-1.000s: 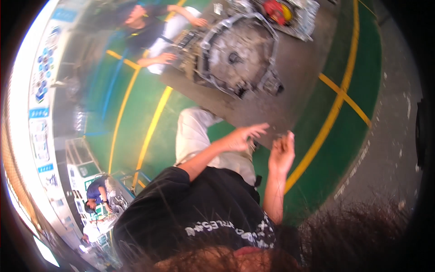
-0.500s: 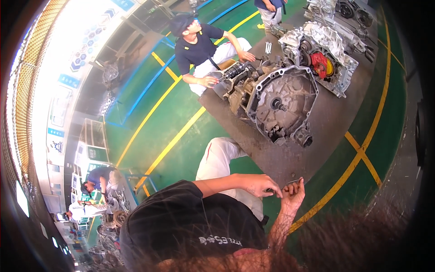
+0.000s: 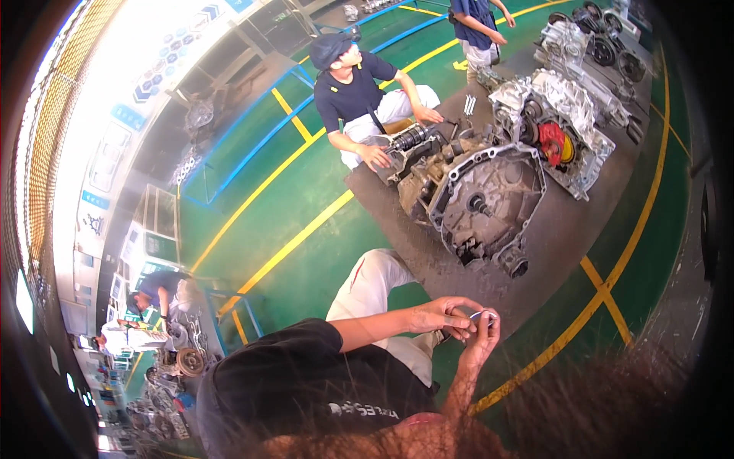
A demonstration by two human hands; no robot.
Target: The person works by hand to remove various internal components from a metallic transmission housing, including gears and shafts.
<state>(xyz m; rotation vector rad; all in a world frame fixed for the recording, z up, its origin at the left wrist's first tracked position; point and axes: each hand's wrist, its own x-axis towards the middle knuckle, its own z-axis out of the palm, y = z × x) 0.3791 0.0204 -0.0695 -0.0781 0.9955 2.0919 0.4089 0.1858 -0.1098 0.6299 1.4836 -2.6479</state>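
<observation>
My left hand [image 3: 440, 315] and my right hand [image 3: 483, 340] meet in front of my body, near the front edge of the grey table. Between their fingertips shows a thin, shiny curved piece [image 3: 475, 314], pale and narrow like part of a ring. Both hands have their fingers closed at it, and the fingers hide much of its shape. Beyond them on the table lies a large transmission housing [image 3: 489, 200], its round open bell facing me with a shaft stub in the middle.
A co-worker [image 3: 355, 99] crouches at the table's far left side, hands on the gear assembly [image 3: 413, 141]. Another gearbox with a red part [image 3: 552, 144] lies to the right. A person [image 3: 478, 34] stands farther back. Yellow lines mark the green floor [image 3: 306, 191].
My left hand has come against my right, and its fingers now meet at the thin piece. The view has shifted, so the table and housing appear lower and farther right.
</observation>
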